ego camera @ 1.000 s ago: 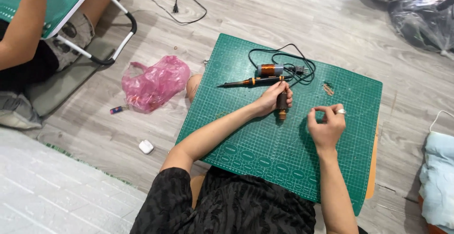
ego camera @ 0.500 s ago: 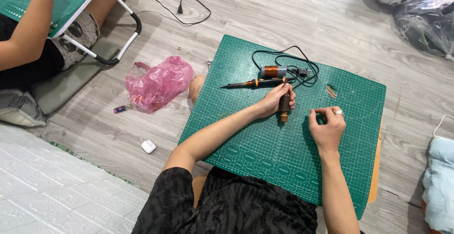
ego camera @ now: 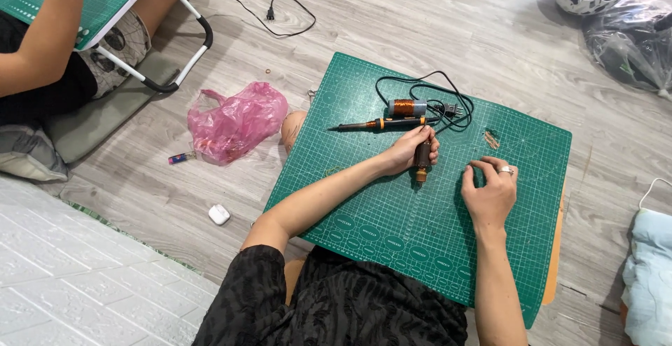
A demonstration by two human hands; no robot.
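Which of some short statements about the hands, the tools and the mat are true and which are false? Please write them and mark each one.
1. The left hand grips a dark cylinder. True.
2. The right hand holds the soldering iron. False: the iron lies on the mat, beyond the left hand.
3. A copper coil sits beside the iron. True.
4. The pink bag lies on the mat. False: it lies on the floor, left of the mat.
5. The right hand wears a ring. True.

Bright, even light; soft short shadows under the hands; sharp focus throughout, slight wide-angle bending at edges.
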